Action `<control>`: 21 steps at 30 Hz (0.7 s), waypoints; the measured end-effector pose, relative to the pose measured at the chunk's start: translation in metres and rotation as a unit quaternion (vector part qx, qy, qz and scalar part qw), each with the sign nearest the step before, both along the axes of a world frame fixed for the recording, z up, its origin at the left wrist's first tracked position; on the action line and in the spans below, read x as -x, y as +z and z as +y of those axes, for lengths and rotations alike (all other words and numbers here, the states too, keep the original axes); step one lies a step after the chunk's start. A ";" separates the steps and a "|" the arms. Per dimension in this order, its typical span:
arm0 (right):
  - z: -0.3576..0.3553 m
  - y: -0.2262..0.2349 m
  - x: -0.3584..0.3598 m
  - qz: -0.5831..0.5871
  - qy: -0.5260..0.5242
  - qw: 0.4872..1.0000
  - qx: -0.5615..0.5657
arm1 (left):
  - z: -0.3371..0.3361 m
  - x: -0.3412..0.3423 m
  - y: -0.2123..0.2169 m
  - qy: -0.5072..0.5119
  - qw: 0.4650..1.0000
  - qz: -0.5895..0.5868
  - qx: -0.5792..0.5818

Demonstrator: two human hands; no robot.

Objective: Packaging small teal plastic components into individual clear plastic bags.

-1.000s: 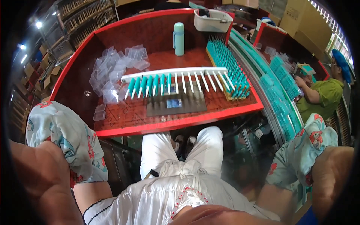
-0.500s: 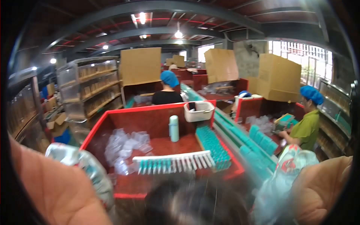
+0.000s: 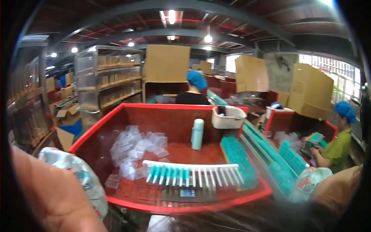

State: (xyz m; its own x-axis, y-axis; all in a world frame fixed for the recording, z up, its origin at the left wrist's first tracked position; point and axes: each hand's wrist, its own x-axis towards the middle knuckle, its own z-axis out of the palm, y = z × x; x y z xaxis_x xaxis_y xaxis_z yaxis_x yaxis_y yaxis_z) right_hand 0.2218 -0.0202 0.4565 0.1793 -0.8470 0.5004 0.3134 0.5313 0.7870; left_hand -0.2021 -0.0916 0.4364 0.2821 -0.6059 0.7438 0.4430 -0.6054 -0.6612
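Both arms are raised at the near corners, left arm [image 3: 50, 193] and right arm [image 3: 332, 189]; hands out of view, grip unknowable; the brush rack [image 3: 193, 172] lies mid-tray [image 3: 92, 131]; probably light, stiff, best lifted by its white rail.

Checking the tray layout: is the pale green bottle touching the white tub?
Apart. The head view shows red tray wall between the bottle and the white tub.

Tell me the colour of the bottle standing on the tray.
Pale mint green bottle, upright behind the rack; the head view shows it.
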 end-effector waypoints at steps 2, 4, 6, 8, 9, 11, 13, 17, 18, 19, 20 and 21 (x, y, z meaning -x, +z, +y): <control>-0.005 -0.002 0.012 0.008 0.013 1.000 0.001 | -0.017 0.011 0.004 0.014 1.000 0.000 0.006; -0.008 0.000 0.014 0.004 0.019 1.000 0.000 | -0.024 0.012 0.001 0.022 1.000 -0.012 0.010; -0.005 0.006 0.010 -0.010 0.021 1.000 -0.004 | -0.021 0.006 -0.006 0.025 0.999 -0.034 0.012; 0.001 -0.006 0.010 -0.011 0.026 0.999 0.021 | -0.020 0.005 -0.018 0.031 0.998 -0.044 0.042; 0.003 -0.016 0.013 -0.010 0.029 0.999 0.038 | -0.021 0.008 -0.025 0.036 0.996 -0.047 0.062; 0.003 -0.040 0.025 -0.007 0.033 0.996 0.078 | -0.027 0.018 -0.040 0.044 0.992 -0.051 0.107; 0.002 -0.054 0.030 -0.011 0.038 0.993 0.107 | -0.033 0.022 -0.052 0.052 0.987 -0.063 0.141; 0.007 -0.063 0.031 -0.007 0.030 0.993 0.113 | -0.021 0.024 -0.061 0.050 0.984 -0.074 0.157; 0.005 -0.068 0.031 -0.005 0.026 0.992 0.122 | -0.020 0.026 -0.063 0.048 0.982 -0.076 0.169; 0.002 -0.070 0.029 -0.006 0.024 0.991 0.130 | -0.021 0.025 -0.067 0.048 0.979 -0.080 0.179; -0.001 -0.071 0.028 -0.006 0.023 0.991 0.135 | -0.024 0.024 -0.068 0.049 0.978 -0.084 0.187; -0.005 -0.071 0.028 -0.006 0.023 0.990 0.137 | -0.027 0.024 -0.068 0.050 0.976 -0.088 0.191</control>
